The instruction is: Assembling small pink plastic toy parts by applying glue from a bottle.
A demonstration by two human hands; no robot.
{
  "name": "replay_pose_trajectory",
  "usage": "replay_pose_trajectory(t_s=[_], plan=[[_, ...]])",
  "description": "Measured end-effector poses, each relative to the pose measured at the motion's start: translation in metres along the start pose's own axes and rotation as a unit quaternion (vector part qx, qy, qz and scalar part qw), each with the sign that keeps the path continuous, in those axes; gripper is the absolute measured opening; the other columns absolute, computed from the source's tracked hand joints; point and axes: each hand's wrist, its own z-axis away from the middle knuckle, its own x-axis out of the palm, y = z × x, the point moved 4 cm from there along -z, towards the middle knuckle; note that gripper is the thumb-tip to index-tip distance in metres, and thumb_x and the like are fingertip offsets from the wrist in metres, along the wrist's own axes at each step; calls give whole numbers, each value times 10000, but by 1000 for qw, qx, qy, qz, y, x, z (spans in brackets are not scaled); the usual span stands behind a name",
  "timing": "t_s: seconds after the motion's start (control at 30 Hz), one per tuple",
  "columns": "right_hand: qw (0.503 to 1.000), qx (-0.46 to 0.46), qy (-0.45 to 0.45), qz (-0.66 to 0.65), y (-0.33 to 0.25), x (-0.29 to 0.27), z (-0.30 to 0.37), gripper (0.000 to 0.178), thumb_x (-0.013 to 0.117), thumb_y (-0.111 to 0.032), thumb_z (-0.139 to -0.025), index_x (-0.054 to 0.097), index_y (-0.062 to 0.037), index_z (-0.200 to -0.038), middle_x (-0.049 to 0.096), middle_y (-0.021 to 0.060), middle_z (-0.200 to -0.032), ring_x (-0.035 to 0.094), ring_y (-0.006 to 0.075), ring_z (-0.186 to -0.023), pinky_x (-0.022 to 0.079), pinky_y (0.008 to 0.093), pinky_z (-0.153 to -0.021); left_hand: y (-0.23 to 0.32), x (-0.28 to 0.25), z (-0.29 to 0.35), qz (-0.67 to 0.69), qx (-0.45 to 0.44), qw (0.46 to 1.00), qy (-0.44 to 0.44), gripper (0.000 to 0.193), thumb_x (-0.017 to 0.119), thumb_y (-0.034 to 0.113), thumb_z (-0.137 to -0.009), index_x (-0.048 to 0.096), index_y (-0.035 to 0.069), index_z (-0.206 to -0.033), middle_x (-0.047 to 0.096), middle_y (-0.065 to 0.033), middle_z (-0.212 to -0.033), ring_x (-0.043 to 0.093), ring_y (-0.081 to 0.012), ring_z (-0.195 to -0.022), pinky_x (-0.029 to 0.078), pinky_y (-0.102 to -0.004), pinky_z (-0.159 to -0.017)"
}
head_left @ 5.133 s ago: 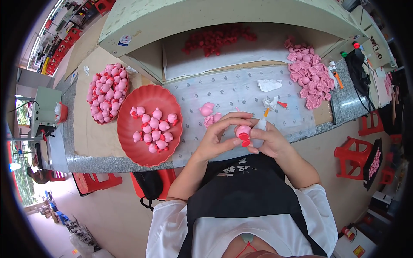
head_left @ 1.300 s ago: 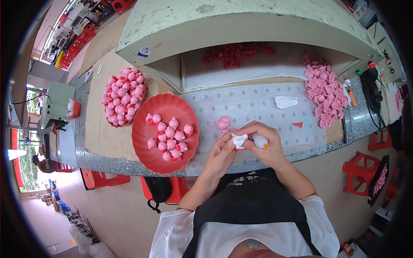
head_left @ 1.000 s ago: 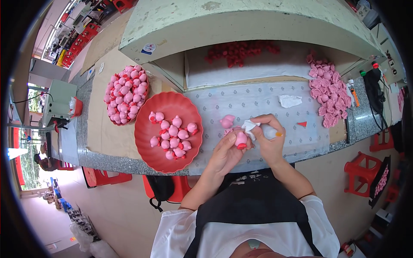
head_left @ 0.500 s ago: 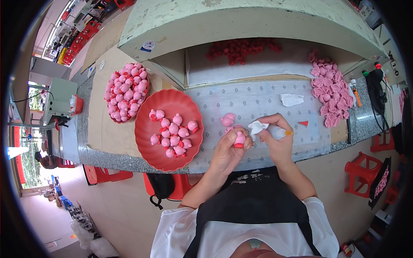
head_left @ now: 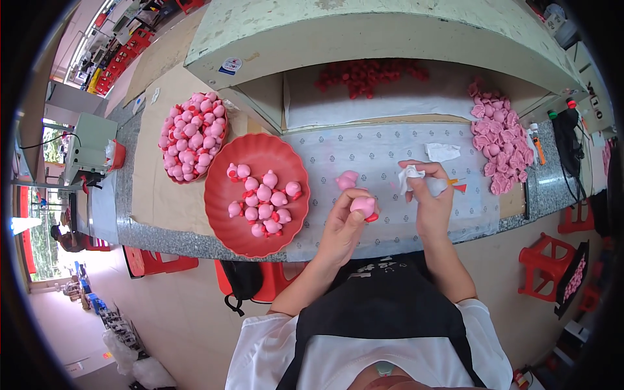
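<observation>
Between the fingers of my left hand (head_left: 339, 229) is a small round pink toy figure (head_left: 362, 205) with red feet at its lower side. My right hand (head_left: 431, 207), held a little apart from it, grips a crumpled white tissue (head_left: 409, 175) together with a whitish squeeze bottle (head_left: 436, 186) that has an orange tip. Just beyond my left fingers, a pink toy part (head_left: 346, 179) lies on the printed paper sheet (head_left: 390, 146). A small red piece (head_left: 461, 188) rests by the bottle's tip.
On the left stand a red scalloped bowl (head_left: 224, 224) with several pink figures and a fuller basket of them (head_left: 193, 140). Pink parts (head_left: 500, 146) are heaped at right; red parts (head_left: 370, 75) lie under the pale green shelf (head_left: 390, 32). A folded tissue (head_left: 442, 152) is behind my right hand.
My right hand has drawn back to the right with the tissue and bottle, away from the toy figure. My left hand has tilted the figure, and it shows more plainly.
</observation>
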Motion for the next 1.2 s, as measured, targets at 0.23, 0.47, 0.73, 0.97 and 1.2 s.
replay_pose_trajectory(t_s=[0.23,0.47,0.73,0.97,1.2], plan=[[999,-28,-10,43,-12,-20,9,122,563,12,-685,521,-10,-797,505,65,-802,462,81,-600,354,186,-464,18,4,3,-376,193,905,45,394,656,32,-663,441,18,-993,513,-105,-973,502,-166,-866,397,-268,-759],[974,-131,-128,130,-15,22,26,111,551,48,-676,511,10,-773,486,72,-799,461,91,-619,366,181,-477,26,19,3,-468,310,825,60,412,719,39,-570,496,3,-914,549,-110,-857,535,-227,-815,406,-326,-782],[992,-78,-60,76,-13,10,21,85,541,39,-698,511,15,-774,489,76,-807,474,99,-650,382,190,-473,34,27,-1,-489,300,817,60,351,705,19,-581,507,19,-871,549,-100,-872,524,-202,-811,348,-403,-866],[964,-182,-101,164,-20,23,30,114,554,43,-679,513,7,-779,501,85,-814,491,124,-669,411,215,-506,37,34,-4,-566,330,754,60,355,690,-12,-488,536,12,-807,526,-89,-750,518,-233,-716,377,-395,-769],[863,-330,-150,352,-24,42,32,227,618,57,-578,522,-4,-775,541,109,-756,534,226,-665,438,280,-553,39,30,-3,-659,335,672,52,367,684,10,-476,541,45,-812,531,-38,-721,491,-203,-665,356,-376,-774]])
